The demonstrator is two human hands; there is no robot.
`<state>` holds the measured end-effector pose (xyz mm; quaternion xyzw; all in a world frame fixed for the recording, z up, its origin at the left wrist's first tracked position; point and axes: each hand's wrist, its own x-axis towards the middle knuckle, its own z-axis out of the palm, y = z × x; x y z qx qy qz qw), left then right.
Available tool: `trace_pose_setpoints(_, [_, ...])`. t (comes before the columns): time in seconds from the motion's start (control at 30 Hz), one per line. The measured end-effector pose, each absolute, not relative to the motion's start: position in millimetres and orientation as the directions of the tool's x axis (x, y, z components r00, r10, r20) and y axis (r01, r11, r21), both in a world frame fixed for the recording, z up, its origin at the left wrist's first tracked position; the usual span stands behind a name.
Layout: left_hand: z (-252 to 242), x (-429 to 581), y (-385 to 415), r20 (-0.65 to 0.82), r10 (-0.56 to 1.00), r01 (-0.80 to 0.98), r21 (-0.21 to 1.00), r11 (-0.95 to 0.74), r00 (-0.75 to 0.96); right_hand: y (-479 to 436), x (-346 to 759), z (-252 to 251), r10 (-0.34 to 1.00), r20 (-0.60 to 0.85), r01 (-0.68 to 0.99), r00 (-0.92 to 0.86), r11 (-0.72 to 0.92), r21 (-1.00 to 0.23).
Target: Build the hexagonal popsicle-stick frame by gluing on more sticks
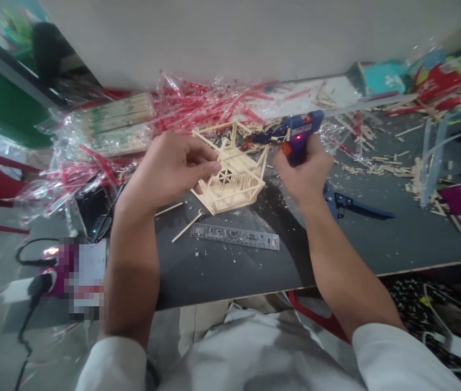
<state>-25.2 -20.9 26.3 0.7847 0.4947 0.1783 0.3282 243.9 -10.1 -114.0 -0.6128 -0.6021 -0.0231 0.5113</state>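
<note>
Hard to see, head view: the left hand (169, 171) covers the left edge of the model (236, 187); the grip of the glue gun (303, 127) is mostly lost inside the right hand (307, 168); the right arm partly hides the cutters (360, 207); whether the nozzle touches the model is unclear.
Left hand: wrist bent, thumb and index fingers brought together at the model's left side; whether they pinch a stick, I cannot tell.
Right hand: fingers wrapped around the grip, nozzle aimed left by the model's far side.
Model: pale stick frame, open, many-sided, slatted low walls; sits on the dark counter (230, 279) between the hands.
Glue gun: dark blue, orange trigger, red light lit.
Nearer: ruler (234, 237) flat in front of the model, loose stick (187, 227) beside it.
Behind: heaped red-and-clear wrappers (209, 100).
</note>
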Motion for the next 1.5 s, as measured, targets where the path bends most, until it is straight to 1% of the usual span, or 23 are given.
trace_pose_setpoints(0.07, [20.5,-24.2,-18.1,-0.114,0.879,0.642,0.726,-0.245,0.463,-8.8,245.3,-117.1,0.707,0.654,0.772,0.271,0.246,-0.586])
trace_pose_setpoints(0.2, [7.6,-23.1,-10.2,-0.112,0.849,0.656,0.69,-0.308,0.516,-6.8,246.5,-122.5,0.702,0.668,0.768,0.247,0.278,-0.577])
trace_pose_setpoints(0.37, [3.4,-21.2,-7.3,-0.152,0.874,0.639,0.741,-0.208,0.461,-5.3,245.3,-123.1,0.717,0.637,0.742,0.282,0.258,-0.619])
trace_pose_setpoints(0.5, [12.6,-20.9,-9.5,-0.176,0.871,0.653,0.731,-0.197,0.459,-7.5,245.8,-119.2,0.737,0.618,0.734,0.272,0.256,-0.629])
trace_pose_setpoints(0.6, [26.1,-27.7,-13.2,-0.183,0.9,0.644,0.754,-0.13,0.396,-15.7,249.0,-107.4,0.753,0.63,0.751,0.189,0.302,-0.587])
trace_pose_setpoints(0.67, [34.3,-36.6,-15.1,-0.16,0.92,0.623,0.775,-0.107,0.357,-23.5,250.9,-95.6,0.775,0.628,0.765,0.065,0.365,-0.531])
trace_pose_setpoints(0.77, [40.5,-51.8,-15.9,-0.108,0.938,0.617,0.777,-0.127,0.329,-33.9,249.8,-79.1,0.8,0.585,0.79,-0.13,0.441,-0.427])
trace_pose_setpoints(0.83, [41.1,-59.3,-15.5,-0.081,0.939,0.625,0.765,-0.156,0.335,-38.1,246.3,-72.2,0.782,0.586,0.791,-0.211,0.489,-0.368])
trace_pose_setpoints(0.9, [40.8,-63.1,-15.1,-0.055,0.935,0.632,0.75,-0.194,0.351,-40.8,241.9,-68.5,0.741,0.617,0.773,-0.264,0.546,-0.324])
trace_pose_setpoints(1.07, [40.0,-62.3,-15.0,-0.054,0.94,0.67,0.715,-0.2,0.337,-48.1,233.2,-63.5,0.656,0.675,0.754,-0.338,0.618,-0.223])
trace_pose_setpoints(1.2, [38.9,-59.8,-15.2,-0.059,0.938,0.694,0.688,-0.21,0.343,-52.9,229.3,-61.3,0.62,0.701,0.76,-0.352,0.627,-0.172])
trace_pose_setpoints(1.33, [38.8,-57.6,-15.5,-0.091,0.939,0.708,0.682,-0.185,0.333,-53.7,228.7,-61.7,0.623,0.697,0.767,-0.354,0.62,-0.165])
trace_pose_setpoints(1.5, [39.5,-57.1,-15.1,-0.052,0.935,0.68,0.701,-0.215,0.35,-52.9,231.0,-62.7,0.655,0.675,0.762,-0.34,0.612,-0.211])
